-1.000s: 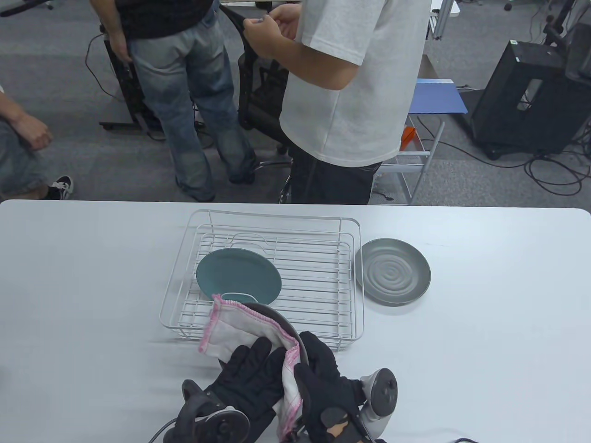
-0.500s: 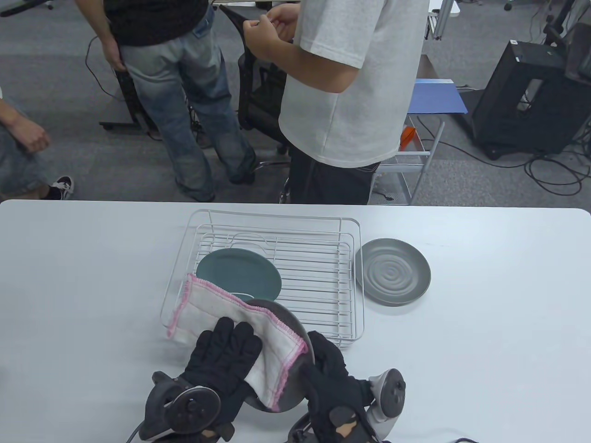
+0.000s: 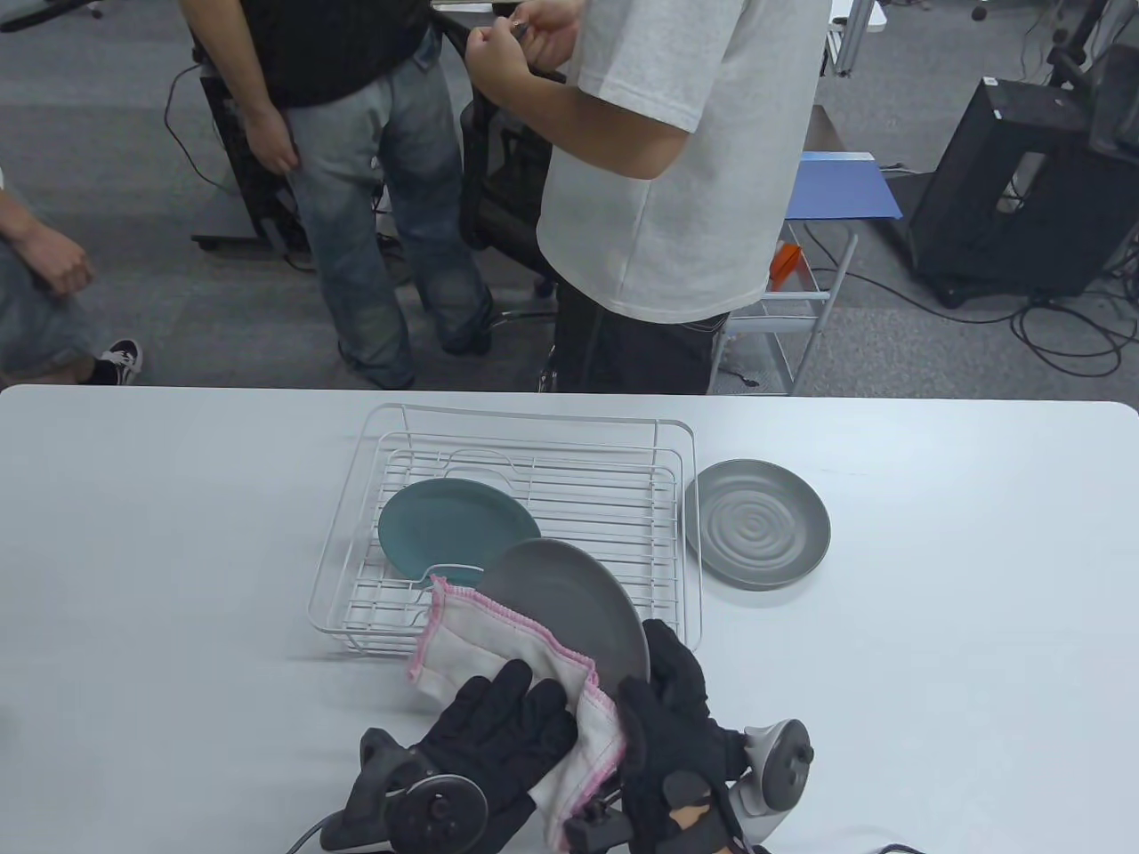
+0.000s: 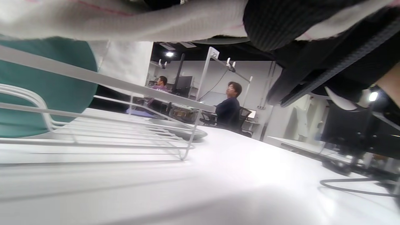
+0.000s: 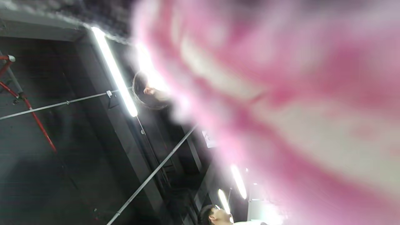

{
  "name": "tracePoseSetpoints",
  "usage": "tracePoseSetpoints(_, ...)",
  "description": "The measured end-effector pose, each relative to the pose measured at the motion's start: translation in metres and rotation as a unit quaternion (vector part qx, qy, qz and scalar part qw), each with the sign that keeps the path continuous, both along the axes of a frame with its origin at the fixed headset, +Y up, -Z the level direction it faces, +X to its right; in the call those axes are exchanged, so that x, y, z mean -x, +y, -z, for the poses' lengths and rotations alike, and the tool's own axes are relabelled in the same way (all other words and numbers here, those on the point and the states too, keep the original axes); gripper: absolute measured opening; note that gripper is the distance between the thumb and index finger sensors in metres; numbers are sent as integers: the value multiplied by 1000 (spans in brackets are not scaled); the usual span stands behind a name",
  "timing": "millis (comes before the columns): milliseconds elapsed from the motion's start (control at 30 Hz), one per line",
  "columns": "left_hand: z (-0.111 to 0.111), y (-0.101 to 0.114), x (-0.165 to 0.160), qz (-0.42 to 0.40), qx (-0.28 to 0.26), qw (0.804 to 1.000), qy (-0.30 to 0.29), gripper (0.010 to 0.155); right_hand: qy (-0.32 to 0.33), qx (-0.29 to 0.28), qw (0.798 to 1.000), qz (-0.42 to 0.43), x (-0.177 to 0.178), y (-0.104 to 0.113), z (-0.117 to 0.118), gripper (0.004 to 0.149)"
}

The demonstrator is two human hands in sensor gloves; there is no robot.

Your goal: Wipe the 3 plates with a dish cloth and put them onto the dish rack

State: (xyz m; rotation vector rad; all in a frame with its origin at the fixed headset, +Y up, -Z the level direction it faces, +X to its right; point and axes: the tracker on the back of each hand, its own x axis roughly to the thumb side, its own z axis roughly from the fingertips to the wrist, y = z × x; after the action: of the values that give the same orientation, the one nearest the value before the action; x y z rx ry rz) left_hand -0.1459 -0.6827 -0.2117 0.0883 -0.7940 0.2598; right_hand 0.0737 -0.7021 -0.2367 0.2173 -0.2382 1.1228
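Observation:
A plain grey plate (image 3: 569, 596) is held tilted over the near edge of the white wire dish rack (image 3: 534, 414). My right hand (image 3: 667, 703) grips its near right rim. My left hand (image 3: 503, 725) lies with fairly straight fingers on the pink-edged white dish cloth (image 3: 498, 645), pressing it onto the plate's near left part. A teal plate (image 3: 449, 529) lies in the rack's left half, with a ridged grey plate (image 3: 756, 525) on the table right of the rack. The left wrist view shows the cloth (image 4: 125, 18), teal plate (image 4: 47, 93) and rack wires (image 4: 125, 87). Blurred cloth (image 5: 297, 109) fills the right wrist view.
The white table (image 3: 934, 667) stretches to both sides of the rack. Two people (image 3: 658, 178) stand just beyond its far edge, and another person's arm (image 3: 53, 258) shows at the far left. Cables and a black case (image 3: 1014, 196) lie on the floor behind.
The plate has tipped and moved away from me and to the right, showing more of its face. My left hand and the cloth slid right and toward me, uncovering the teal plate.

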Motion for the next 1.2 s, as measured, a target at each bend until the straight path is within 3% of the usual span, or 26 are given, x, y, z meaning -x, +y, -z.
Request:
tracePoseSetpoints(167, -7, 6, -2, -15, -41, 999, -9, 55, 47, -6, 999, -19, 17, -5, -1, 58)
tracePoseSetpoints(300, -10, 15, 6, -23, -95, 995, 22, 55, 102, -1, 995, -21, 30, -5, -3, 58)
tracePoseSetpoints(433, -6, 20, 15, -33, -106, 993, 48, 54, 124, 0, 991, -43, 33, -5, -2, 59)
tracePoseSetpoints(767, 11, 25, 46, -61, -87, 986, 126, 54, 113, 9, 993, -45, 25, 1, -4, 59)
tracePoseSetpoints(867, 17, 21, 53, -66, -37, 987, 141, 54, 86, 9, 996, -32, 15, 5, -3, 59)
tracePoseSetpoints(967, 24, 14, 56, -76, 20, 988, 130, 54, 64, 12, 998, -5, 5, 7, -1, 60)
tracePoseSetpoints(1200, 19, 9, 41, -64, 44, 994, 82, 54, 4, 21, 998, 66, -13, 3, 2, 58)
